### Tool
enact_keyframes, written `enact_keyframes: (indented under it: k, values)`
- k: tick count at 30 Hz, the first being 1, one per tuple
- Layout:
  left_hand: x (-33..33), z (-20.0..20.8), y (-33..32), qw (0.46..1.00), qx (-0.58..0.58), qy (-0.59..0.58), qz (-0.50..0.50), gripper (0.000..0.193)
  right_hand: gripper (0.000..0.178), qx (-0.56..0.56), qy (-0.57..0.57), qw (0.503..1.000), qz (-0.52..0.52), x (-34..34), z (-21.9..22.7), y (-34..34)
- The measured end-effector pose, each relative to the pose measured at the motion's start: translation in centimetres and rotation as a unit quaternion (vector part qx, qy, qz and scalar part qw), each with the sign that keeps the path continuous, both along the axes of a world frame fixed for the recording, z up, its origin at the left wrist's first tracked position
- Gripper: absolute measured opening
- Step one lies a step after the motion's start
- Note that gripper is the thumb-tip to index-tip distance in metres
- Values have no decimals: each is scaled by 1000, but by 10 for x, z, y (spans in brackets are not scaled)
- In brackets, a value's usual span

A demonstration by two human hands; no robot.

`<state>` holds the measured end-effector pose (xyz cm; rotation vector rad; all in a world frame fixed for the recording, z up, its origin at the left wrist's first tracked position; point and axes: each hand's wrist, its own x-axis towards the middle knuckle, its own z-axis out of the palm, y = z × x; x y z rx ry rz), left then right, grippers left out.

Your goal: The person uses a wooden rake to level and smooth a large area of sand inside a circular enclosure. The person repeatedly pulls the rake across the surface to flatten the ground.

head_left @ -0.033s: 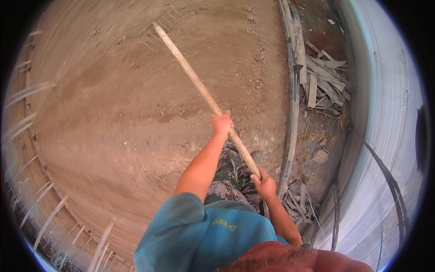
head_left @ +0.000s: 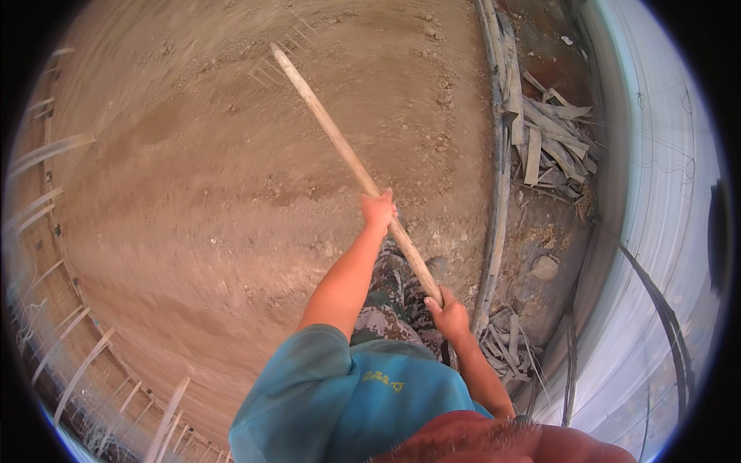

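Note:
A rake with a long pale wooden handle point(head_left: 328, 127) slants from near my body up toward the far left. Its rake head point(head_left: 266, 73), with thin tines spread to both sides, is over the brown soil point(head_left: 193, 147) and looks faint and blurred. My left hand point(head_left: 377, 211) is wrapped round the handle about midway along. Close to the handle's near end, my right hand point(head_left: 450, 315) grips it with the thumb on top. Whether the tines touch the soil I cannot tell.
Along the right runs a long timber edging point(head_left: 495, 193). Beyond it lie a heap of broken grey strips point(head_left: 556, 139), a stone point(head_left: 544, 267) and a pale plastic sheet wall point(head_left: 664, 154). Several slats point(head_left: 85, 370) line the left rim. My camouflage trousers point(head_left: 394, 285) show below the handle.
The far end of the rake has shifted slightly right and nearer. Both hands keep their hold on the handle in nearly the same places.

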<state>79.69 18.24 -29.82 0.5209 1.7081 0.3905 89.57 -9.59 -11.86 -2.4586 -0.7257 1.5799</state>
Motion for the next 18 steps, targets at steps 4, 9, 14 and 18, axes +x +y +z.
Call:
enact_keyframes:
  k: [4,9,14,18]
  values:
    - [-51,-28,-9,997,-74,-14,-23,25,58,-23,32,998,40,-26,36,17]
    - [-49,-20,-27,996,-85,-18,-21,23,52,-21,34,998,57,-33,56,12]
    - [-41,-13,-72,996,-72,-47,13,29,50,-25,20,998,54,-14,60,-28]
    - [-27,-11,-162,993,-90,-76,22,25,52,-30,-1,997,72,17,71,-102]
